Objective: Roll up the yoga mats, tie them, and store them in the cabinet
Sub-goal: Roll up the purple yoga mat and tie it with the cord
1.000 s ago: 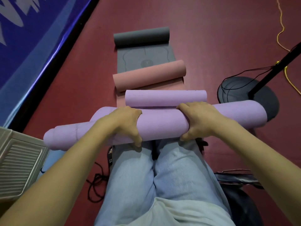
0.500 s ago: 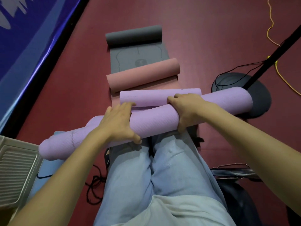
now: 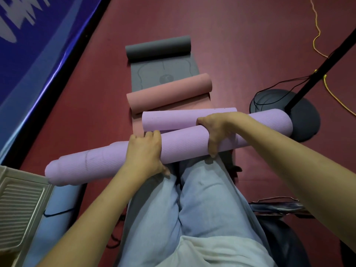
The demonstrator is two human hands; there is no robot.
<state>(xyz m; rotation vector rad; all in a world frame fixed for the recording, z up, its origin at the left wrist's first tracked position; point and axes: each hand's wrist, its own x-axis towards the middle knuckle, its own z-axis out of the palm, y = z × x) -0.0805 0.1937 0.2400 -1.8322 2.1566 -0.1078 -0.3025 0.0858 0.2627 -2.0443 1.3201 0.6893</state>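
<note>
Both the left hand point(image 3: 143, 151) and the right hand point(image 3: 215, 132) grip a long lilac rolled foam yoga mat point(image 3: 185, 145), fingers wrapped round it, across the knees at centre frame. The rolling step looks finished; tying likely comes next, needing a strap and one freed hand, while three part-rolled mats wait at twelve o'clock.

No legible text found. The blue banner point(image 3: 38, 45) at upper left carries large pale lettering, cut off by the frame edge and blurred, unreadable. The grey mat point(image 3: 159, 72) bears a round printed emblem with a curled mark and outline contours; no characters can be made out.
</note>
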